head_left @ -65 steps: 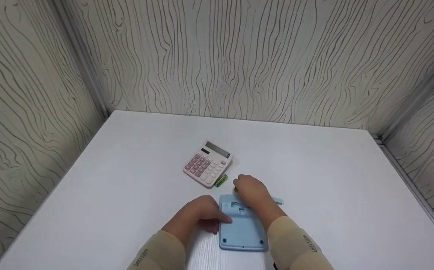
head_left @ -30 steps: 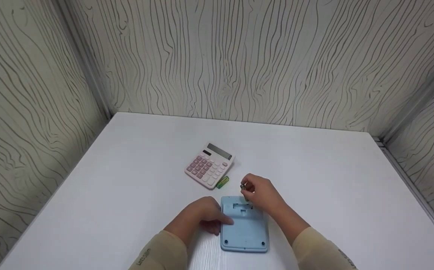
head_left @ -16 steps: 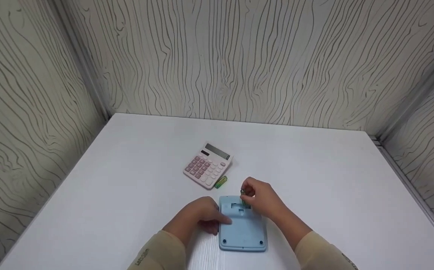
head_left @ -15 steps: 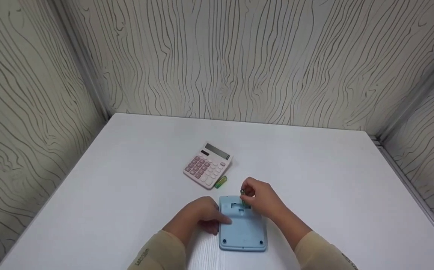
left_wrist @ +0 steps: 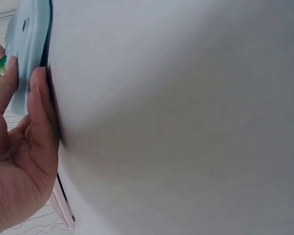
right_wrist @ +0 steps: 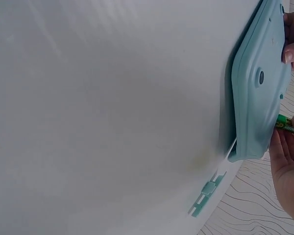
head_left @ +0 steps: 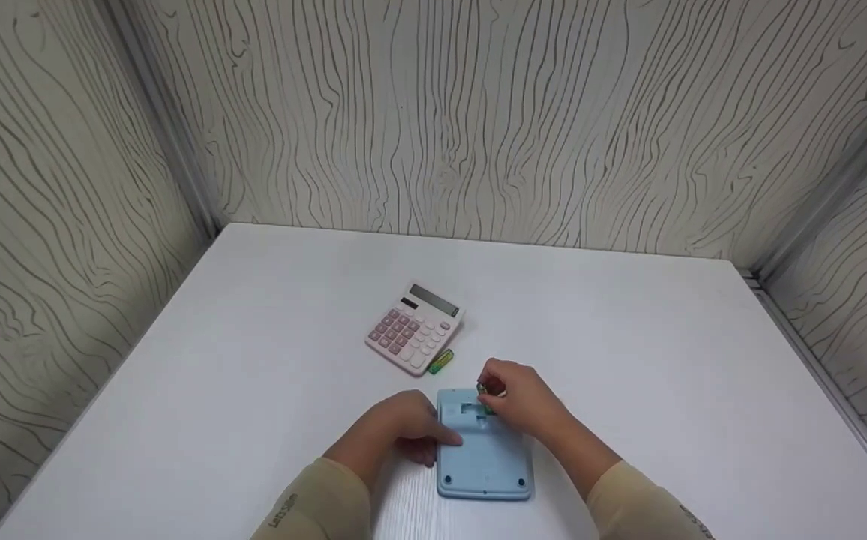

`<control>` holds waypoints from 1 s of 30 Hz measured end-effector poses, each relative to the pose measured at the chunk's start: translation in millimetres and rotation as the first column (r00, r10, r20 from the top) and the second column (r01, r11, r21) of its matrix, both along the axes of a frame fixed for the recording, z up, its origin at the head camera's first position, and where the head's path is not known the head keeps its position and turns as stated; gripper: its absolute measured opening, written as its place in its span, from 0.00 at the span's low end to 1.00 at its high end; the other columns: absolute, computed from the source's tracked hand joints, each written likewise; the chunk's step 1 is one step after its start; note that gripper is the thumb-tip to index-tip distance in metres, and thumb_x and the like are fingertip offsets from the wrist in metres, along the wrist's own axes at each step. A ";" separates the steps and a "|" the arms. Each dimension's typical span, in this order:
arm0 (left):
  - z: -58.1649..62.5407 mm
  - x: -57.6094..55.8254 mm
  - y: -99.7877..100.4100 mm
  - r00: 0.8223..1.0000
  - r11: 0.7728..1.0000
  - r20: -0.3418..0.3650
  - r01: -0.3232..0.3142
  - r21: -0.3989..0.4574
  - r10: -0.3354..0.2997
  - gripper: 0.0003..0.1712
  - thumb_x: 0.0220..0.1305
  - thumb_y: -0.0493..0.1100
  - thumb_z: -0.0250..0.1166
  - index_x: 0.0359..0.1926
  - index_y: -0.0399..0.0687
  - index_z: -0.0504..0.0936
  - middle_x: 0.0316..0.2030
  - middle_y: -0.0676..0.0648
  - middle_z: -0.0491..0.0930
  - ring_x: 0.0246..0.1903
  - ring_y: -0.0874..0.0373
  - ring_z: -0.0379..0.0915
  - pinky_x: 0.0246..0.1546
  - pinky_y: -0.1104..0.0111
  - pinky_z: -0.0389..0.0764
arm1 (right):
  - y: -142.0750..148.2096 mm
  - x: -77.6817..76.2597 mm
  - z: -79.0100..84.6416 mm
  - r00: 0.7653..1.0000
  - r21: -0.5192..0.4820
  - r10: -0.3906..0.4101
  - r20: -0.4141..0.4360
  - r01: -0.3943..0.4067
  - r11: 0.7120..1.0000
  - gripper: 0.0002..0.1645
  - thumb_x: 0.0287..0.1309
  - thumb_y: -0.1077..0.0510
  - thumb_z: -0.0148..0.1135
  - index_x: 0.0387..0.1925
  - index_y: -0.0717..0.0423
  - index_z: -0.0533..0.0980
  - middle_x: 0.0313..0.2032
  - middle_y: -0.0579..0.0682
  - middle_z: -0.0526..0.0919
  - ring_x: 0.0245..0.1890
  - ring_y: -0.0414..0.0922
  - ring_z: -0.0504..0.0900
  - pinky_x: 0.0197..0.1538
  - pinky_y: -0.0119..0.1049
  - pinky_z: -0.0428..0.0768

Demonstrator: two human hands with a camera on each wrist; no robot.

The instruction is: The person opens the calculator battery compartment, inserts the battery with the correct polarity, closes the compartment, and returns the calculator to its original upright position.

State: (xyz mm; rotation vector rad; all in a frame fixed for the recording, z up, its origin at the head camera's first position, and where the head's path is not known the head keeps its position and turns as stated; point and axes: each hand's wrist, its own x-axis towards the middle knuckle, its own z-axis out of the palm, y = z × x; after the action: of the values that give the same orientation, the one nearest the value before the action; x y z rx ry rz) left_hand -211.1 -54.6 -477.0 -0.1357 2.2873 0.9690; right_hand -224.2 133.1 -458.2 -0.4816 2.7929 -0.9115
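Note:
A light blue calculator point(head_left: 484, 461) lies face down on the table, its battery compartment point(head_left: 468, 409) uncovered. My left hand point(head_left: 406, 420) grips its left edge, thumb flat on the back and the other fingers at the side. At the compartment's right end, my right hand point(head_left: 520, 395) pinches a small green battery point(right_wrist: 284, 122). The battery leans at a tilt, its lower end at the opening; how deep it sits is hidden by the fingers. In the right wrist view, the loose blue battery cover point(right_wrist: 207, 195) lies on the table beside the calculator's top end.
Farther back, a pink calculator point(head_left: 415, 328) lies face up. Another green battery point(head_left: 441, 361) rests against its lower right side. The white table point(head_left: 276, 322) meets wood-patterned wall panels point(head_left: 433, 120) at the back and sides.
My right hand has moved from above the calculator's top edge down to the compartment, bringing the battery's lower end to the opening. My left hand has kept its grip in place.

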 end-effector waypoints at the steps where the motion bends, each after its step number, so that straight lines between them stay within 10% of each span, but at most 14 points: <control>1: 0.2 0.2 0.2 1.000 1.000 0.000 -0.002 -0.002 0.002 0.19 0.39 0.55 0.74 0.20 0.44 0.81 0.16 0.46 0.81 0.15 0.58 0.77 0.15 0.73 0.72 | -0.4 0.3 -0.3 1.000 0.009 0.009 -0.005 -0.009 1.000 0.07 0.54 0.56 0.63 0.34 0.45 0.73 0.33 0.40 0.77 0.36 0.39 0.76 0.44 0.39 0.77; 17: 1.2 -0.7 1.7 1.000 1.000 0.010 0.002 -0.006 -0.002 0.20 0.39 0.55 0.74 0.21 0.43 0.81 0.16 0.47 0.80 0.14 0.58 0.76 0.14 0.73 0.70 | -10.0 8.1 -6.4 0.981 0.191 0.155 -0.113 -0.132 0.973 0.07 0.57 0.57 0.59 0.38 0.45 0.77 0.29 0.36 0.72 0.31 0.36 0.70 0.39 0.32 0.75; 30: 2.2 1.1 -1.8 0.999 1.000 -0.024 0.031 -0.003 -0.031 0.20 0.42 0.55 0.73 0.19 0.42 0.82 0.14 0.47 0.80 0.13 0.60 0.75 0.14 0.73 0.69 | -13.4 15.5 -7.7 0.904 0.387 0.329 -0.275 -0.209 0.898 0.10 0.59 0.56 0.56 0.43 0.45 0.76 0.32 0.39 0.73 0.34 0.36 0.72 0.42 0.31 0.76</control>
State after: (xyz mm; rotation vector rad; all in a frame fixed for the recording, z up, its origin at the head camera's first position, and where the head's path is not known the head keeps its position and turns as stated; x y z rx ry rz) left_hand -210.0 -56.4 -474.8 -0.0897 2.3058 0.9567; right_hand -208.7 119.7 -466.0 -1.0186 2.9757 -0.2789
